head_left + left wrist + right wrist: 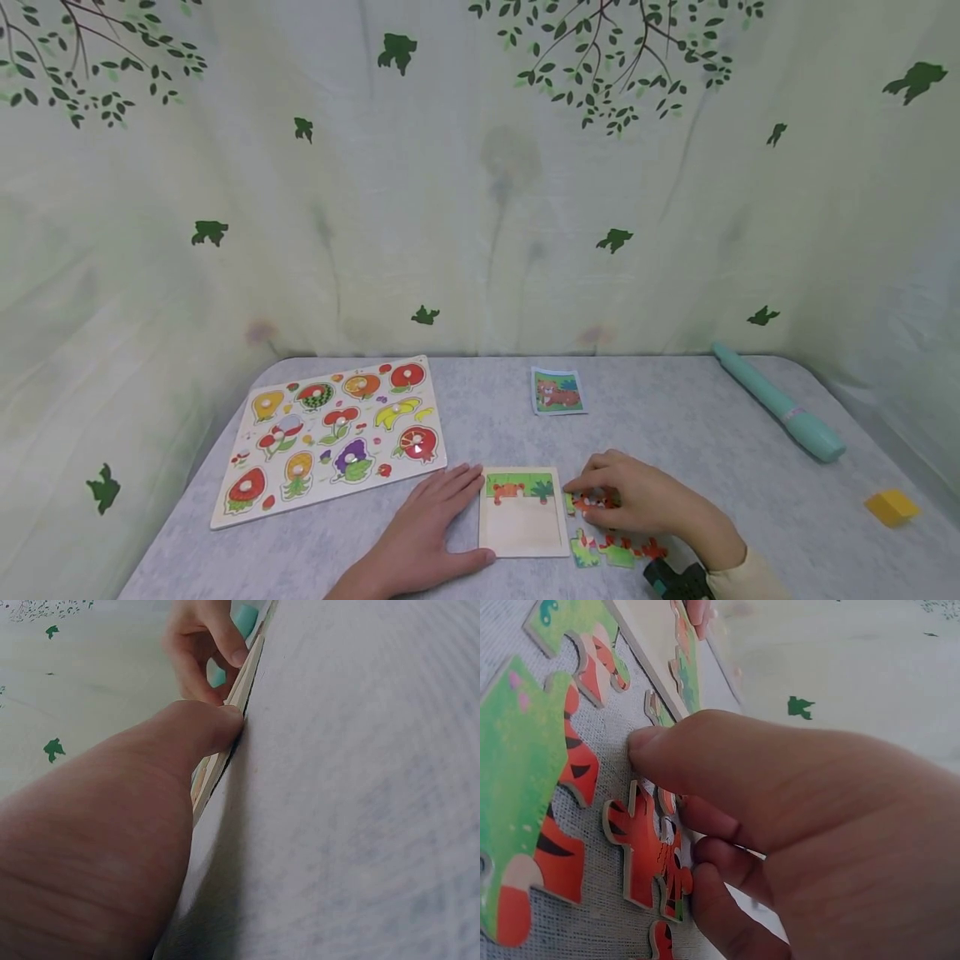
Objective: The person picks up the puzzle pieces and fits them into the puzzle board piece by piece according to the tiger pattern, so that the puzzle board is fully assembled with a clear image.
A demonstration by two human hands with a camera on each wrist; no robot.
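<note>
A square wooden puzzle tray [523, 533] lies flat, its top strip filled with pieces showing green, an orange animal and a plant. My left hand [427, 529] rests along the tray's left side, fingers extended toward the upper corner. In the left wrist view its thumb [214, 729] presses the tray's edge. To the right of the tray, my right hand [637, 500] bends over loose jigsaw pieces. Beneath its fingers is an orange, black-striped piece [639, 851]; whether they pinch a piece is hidden. Green-and-orange pieces [618, 553] lie nearer me.
A fruit knob puzzle board [375, 487] lies at the left. Behind the tray is a small picture card [558, 392] of a bear. Farther right lie a teal, bat-shaped object [780, 404] and a yellow block [891, 507]. A leaf-printed curtain [480, 208] hangs behind the table.
</note>
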